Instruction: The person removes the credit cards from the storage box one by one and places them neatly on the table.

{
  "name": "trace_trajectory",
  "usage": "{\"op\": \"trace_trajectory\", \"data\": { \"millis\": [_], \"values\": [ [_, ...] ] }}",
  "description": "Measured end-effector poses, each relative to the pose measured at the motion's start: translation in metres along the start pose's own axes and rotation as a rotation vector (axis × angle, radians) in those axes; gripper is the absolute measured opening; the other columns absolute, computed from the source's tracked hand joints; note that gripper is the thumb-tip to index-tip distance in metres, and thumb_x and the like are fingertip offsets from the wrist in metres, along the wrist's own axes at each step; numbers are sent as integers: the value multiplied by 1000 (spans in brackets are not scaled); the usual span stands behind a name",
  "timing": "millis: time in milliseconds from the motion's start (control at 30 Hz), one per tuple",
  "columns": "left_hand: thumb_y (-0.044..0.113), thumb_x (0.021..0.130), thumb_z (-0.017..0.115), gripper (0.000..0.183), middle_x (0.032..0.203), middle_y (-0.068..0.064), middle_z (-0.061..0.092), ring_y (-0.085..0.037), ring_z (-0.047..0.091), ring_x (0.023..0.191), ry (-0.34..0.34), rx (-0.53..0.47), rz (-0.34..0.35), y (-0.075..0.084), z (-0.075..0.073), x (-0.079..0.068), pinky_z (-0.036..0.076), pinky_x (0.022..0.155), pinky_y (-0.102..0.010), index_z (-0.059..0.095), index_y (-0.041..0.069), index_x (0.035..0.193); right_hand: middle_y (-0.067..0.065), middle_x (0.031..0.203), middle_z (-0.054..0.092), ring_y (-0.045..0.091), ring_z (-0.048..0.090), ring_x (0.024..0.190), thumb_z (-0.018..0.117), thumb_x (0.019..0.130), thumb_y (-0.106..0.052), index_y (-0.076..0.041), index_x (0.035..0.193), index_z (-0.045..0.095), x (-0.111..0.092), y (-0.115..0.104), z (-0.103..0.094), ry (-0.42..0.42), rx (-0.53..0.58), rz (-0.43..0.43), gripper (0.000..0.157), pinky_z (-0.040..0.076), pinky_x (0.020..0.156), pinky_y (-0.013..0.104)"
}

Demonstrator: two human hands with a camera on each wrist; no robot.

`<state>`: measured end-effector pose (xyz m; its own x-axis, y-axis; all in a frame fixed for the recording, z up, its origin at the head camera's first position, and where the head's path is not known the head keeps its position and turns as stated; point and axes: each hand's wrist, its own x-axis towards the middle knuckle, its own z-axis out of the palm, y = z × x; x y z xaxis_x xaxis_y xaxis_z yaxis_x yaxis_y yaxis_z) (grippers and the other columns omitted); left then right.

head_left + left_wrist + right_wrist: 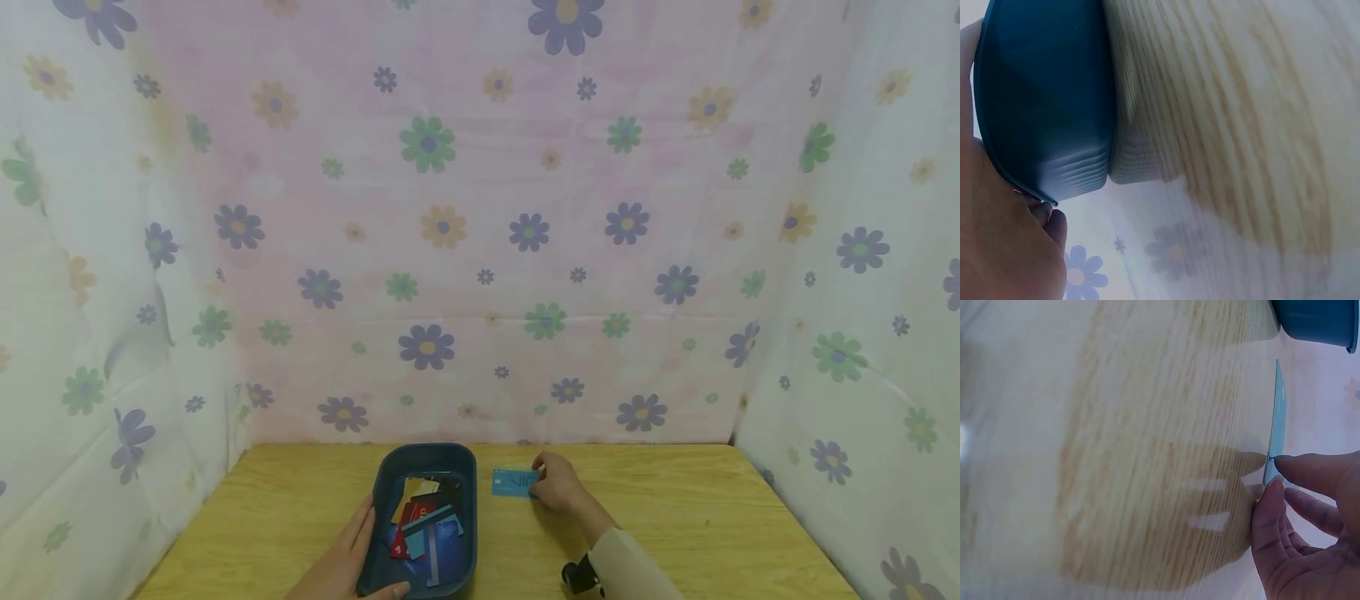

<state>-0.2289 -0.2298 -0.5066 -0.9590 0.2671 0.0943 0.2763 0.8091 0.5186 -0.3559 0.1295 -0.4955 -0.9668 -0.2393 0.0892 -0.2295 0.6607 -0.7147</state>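
A dark blue plastic bin (470, 533) stands on the wooden table, left of centre in the head view. Inside lie several loose cards, among them a red card (400, 543), a blue card with a grey stripe (448, 550) and a gold card (405, 504). My left hand (341, 550) grips the bin's near left side, thumb over the front rim. To the right of the bin, my right hand (558, 485) pinches the right end of a light blue card (510, 482) between thumb and fingers. This card lies close over the tabletop, as the right wrist view shows.
The light wood table (675, 517) reaches back to a flowered cloth wall (487, 375), with similar cloth on both sides. A black strapped device (579, 575) sits at the right wrist by the pale sleeve (630, 567).
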Motion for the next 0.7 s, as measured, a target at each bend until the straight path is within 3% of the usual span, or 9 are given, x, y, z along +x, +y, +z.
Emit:
{"op": "trace_trajectory", "data": {
  "millis": [333, 533, 700],
  "values": [
    [68, 81, 74, 122, 165, -30, 19, -53, 38, 142, 21, 12, 22, -2, 3, 0, 48, 99, -67, 21, -11, 157, 19, 97, 62, 31, 58, 88, 68, 87, 5, 10, 110, 64, 3, 5, 1, 10, -44, -17, 23, 52, 77, 51],
    [66, 82, 74, 122, 165, -31, 17, -55, 38, 141, -3, -6, 13, -2, 1, 1, 47, 99, -68, 19, -11, 158, 19, 96, 61, 30, 57, 87, 67, 86, 7, 9, 113, 63, 0, 4, -1, -2, -36, -33, 27, 51, 75, 49],
    [67, 82, 74, 122, 165, -30, 17, -55, 38, 140, -5, -3, -2, -3, 1, 0, 48, 99, -67, 19, -11, 158, 22, 106, 62, 33, 59, 95, 66, 87, 6, 9, 116, 62, -3, 4, -4, -27, -7, -53, 29, 53, 76, 49]
  ]
}}
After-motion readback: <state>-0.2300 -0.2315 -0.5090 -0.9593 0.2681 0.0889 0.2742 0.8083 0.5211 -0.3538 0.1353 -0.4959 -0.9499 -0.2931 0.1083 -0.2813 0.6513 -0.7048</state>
